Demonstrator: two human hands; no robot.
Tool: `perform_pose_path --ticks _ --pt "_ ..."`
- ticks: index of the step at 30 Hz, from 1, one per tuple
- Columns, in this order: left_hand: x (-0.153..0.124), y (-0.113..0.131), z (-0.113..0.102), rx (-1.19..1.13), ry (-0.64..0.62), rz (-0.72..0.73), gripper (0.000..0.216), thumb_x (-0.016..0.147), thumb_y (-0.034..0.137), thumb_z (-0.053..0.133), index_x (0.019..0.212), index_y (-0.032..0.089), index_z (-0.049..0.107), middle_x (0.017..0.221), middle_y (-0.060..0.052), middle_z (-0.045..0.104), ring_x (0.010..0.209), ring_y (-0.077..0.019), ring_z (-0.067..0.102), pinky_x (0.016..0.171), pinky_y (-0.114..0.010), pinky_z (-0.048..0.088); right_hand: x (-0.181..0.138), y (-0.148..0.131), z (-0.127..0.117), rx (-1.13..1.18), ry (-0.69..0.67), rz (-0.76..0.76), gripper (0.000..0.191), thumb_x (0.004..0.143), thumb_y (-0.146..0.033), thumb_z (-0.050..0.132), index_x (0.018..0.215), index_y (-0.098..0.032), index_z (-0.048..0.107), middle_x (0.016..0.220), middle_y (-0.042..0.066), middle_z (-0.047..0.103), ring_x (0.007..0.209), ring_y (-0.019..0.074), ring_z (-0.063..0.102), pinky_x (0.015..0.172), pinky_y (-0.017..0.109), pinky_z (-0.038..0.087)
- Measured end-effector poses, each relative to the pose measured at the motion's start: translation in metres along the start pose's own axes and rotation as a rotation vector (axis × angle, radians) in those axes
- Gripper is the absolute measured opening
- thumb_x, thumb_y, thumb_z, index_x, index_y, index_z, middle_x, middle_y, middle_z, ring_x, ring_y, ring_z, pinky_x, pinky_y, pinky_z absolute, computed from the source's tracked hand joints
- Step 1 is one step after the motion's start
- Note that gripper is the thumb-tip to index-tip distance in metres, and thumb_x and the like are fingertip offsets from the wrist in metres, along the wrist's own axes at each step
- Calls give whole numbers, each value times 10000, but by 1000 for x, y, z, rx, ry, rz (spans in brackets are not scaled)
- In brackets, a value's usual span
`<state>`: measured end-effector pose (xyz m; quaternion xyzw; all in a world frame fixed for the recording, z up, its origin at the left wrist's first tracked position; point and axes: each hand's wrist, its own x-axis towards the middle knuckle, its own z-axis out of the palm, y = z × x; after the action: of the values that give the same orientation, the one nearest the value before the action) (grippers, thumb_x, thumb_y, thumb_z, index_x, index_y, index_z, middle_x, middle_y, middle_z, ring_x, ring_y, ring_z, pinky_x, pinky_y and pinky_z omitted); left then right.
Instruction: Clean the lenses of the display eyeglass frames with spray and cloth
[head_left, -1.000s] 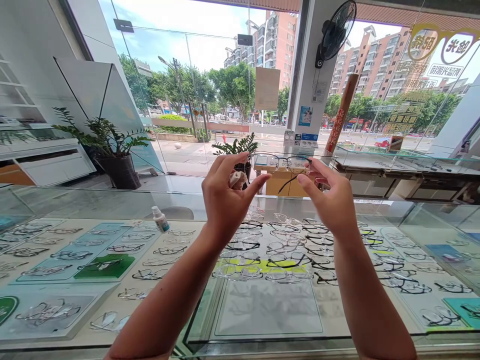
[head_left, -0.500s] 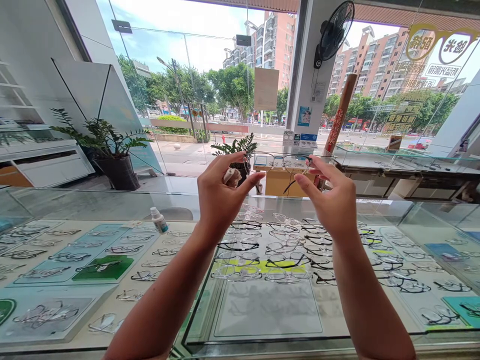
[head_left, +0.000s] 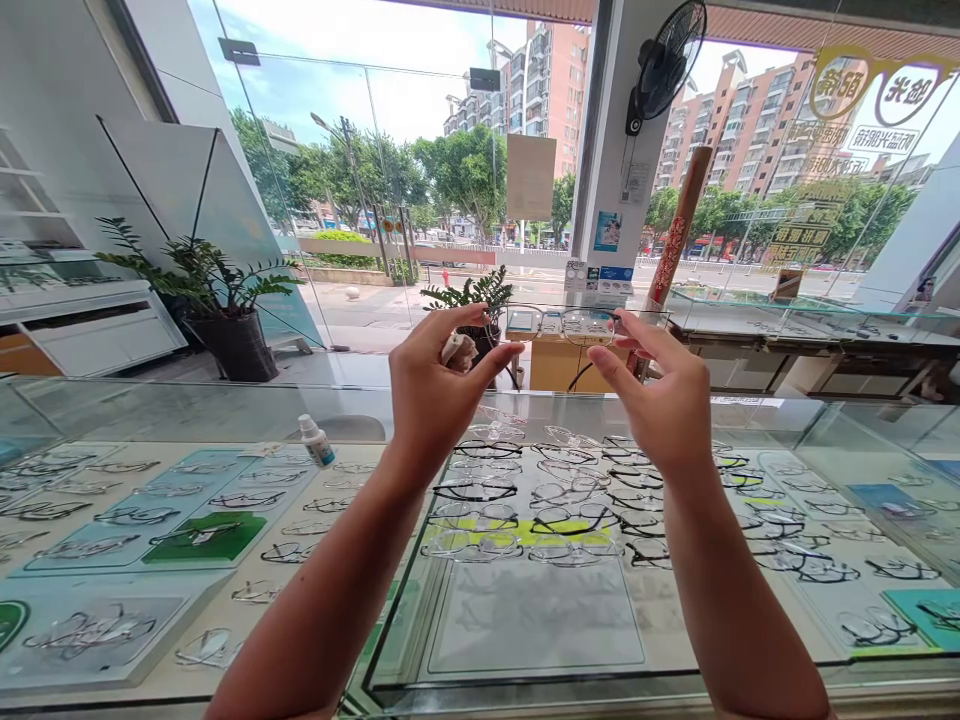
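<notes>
A pair of thin-framed eyeglasses [head_left: 553, 322] is held up level above the glass counter, lenses facing the window, with dark temple tips hanging below. My left hand [head_left: 439, 375] grips the left end of the frame between thumb and fingers; a crumpled pale cloth [head_left: 459, 352] is tucked in its palm. At the opposite end, my right hand [head_left: 660, 385] pinches the frame near its hinge. Several rows of eyeglasses [head_left: 566, 490] lie inside the display case below my hands.
A small white spray bottle [head_left: 316, 441] stands on the glass counter [head_left: 360, 400] left of my arms. Potted plants [head_left: 232, 310] stand beyond it. A wall fan [head_left: 664, 65] hangs on the pillar, and a yellowish cabinet [head_left: 559, 365] stands behind the held glasses.
Both hands and the eyeglasses have shifted very slightly left in view. The left temple tip now shows below the frame. The grip is unchanged.
</notes>
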<state>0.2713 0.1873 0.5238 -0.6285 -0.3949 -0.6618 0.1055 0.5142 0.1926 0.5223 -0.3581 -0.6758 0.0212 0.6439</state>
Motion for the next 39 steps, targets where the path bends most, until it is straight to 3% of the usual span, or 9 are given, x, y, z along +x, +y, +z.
perform_pose_path --ticks 8,14,22,39 --pt "2 -2 -1 1 4 31 435 828 437 971 1202 276 815 1131 -64 841 798 -167 694 628 -297 489 0 0 0 -7 2 -16 512 946 -549 818 1370 -263 796 1276 107 845 1075 311 808 1016 571 644" --pt "2 -1 -2 28 14 51 447 846 468 958 1221 282 802 1130 -57 832 642 -127 588 560 -297 450 0 1 1 2 2 -10 532 939 -531 834 1388 -250 790 1313 127 834 1085 319 809 1016 580 640" --pt "0 5 -3 92 83 180 465 844 466 966 1221 253 796 1058 -56 782 628 -110 549 594 -297 470 -1 2 2 -14 -71 45 559 968 -538 774 1439 -237 762 1354 148 816 1189 348 785 1066 636 620" --pt "-1 8 0 125 100 223 450 852 485 955 1189 241 784 1039 -70 782 843 -191 708 743 -334 587 -2 1 4 -65 -93 73 568 989 -548 692 1461 -236 744 1361 154 811 1291 382 749 1103 683 594"
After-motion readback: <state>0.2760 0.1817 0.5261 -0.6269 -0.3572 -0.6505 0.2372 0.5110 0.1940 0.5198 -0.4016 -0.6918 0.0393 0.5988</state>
